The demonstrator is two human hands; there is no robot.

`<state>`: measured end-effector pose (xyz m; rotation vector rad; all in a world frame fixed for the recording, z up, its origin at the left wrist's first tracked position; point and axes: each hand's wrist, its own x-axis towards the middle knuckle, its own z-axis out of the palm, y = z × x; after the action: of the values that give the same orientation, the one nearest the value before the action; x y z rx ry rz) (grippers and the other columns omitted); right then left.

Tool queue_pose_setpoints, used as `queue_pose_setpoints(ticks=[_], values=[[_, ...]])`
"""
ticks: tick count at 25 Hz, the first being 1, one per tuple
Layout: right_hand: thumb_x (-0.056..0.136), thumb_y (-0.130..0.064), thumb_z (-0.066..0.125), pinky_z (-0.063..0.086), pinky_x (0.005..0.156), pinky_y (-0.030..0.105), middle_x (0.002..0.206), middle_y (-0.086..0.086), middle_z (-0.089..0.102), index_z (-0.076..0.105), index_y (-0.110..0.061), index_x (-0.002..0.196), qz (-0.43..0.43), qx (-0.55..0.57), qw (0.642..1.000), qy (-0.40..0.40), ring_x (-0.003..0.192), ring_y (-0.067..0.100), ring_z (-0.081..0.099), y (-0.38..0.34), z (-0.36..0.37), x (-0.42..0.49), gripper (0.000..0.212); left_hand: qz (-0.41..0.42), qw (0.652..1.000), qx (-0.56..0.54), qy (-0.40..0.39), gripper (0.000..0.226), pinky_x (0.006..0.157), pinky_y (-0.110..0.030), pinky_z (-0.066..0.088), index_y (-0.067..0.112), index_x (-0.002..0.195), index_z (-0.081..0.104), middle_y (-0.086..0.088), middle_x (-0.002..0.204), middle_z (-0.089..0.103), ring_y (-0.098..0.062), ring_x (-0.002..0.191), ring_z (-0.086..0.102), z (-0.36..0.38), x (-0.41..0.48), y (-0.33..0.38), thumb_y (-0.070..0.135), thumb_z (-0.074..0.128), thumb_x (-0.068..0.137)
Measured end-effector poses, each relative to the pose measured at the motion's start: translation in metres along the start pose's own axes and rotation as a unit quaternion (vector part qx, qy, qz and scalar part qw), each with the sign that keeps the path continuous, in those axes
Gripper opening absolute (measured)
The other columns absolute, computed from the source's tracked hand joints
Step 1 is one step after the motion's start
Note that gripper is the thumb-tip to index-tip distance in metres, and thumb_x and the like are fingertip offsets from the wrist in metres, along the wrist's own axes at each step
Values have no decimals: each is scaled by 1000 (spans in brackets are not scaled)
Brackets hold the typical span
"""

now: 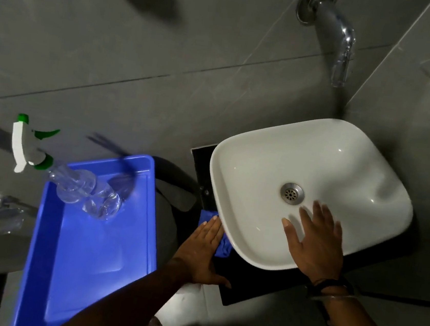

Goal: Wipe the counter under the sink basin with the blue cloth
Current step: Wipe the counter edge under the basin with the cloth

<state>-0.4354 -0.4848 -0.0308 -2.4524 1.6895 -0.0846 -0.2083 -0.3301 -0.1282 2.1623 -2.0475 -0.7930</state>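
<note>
The grey tiled wall fills the upper part of the view, and a chrome spout juts out of it above the far edge of the sink basin. The basin is white, rounded and square-ish, and it sits on a dark counter whose near-left corner shows below the basin's rim. Beside the counter's left edge stands a blue tray, long and shallow, and a clear spray bottle with a white and green trigger head lies tilted in the tray's far end, its head sticking out past the far-left corner.

The right hand lies flat inside the basin near its near edge, fingers spread wide, holding nothing, just short of the metal drain. The left hand is flat too, fingers together, pressing the blue cloth down on the counter at its left edge. The cloth is bunched and partly tucked under the basin's near-left rim.
</note>
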Motion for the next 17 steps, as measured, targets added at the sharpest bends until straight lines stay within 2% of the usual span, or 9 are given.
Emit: queue_pose_setpoints(ticks=[3,6,9,13,17], values=[[84,-66,20,31,111,58,149,14,42,57,-16,127,-4,-15,1000,0,141,33,32,-3,-1,2,76,-36,998,-48,26,142,124,-39,-7,15,156,-6,-8,165,-11,-20,150,-19,-40,30,-31,90,62,56],[86,-69,15,31,111,58,147,16,45,57,-14,128,0,-9,1000,8,139,34,36,-5,1,0,81,-7,999,-35,4,144,124,-44,1,14,156,-5,-9,166,-6,-24,151,-10,-92,79,-70,83,71,54],[84,-74,7,26,116,55,151,11,41,52,-20,135,24,-21,999,-6,143,30,30,-3,7,1,86,-11,1000,-17,-20,147,124,-45,-1,9,155,-6,-13,165,-10,-26,151,-11,-129,124,-104,76,77,55],[86,-73,13,29,114,56,149,11,44,53,-16,133,18,-9,1000,-4,143,28,31,4,16,6,84,30,999,31,-31,151,122,-39,-5,8,155,-9,-14,164,-13,-27,151,-13,-139,150,-133,76,79,52],[84,-74,12,32,113,57,149,12,44,54,-15,133,8,3,1000,-5,142,30,32,2,14,5,87,33,998,25,-43,152,117,-35,-14,8,155,-8,-17,163,-14,-27,149,-18,-129,140,-124,75,80,51]])
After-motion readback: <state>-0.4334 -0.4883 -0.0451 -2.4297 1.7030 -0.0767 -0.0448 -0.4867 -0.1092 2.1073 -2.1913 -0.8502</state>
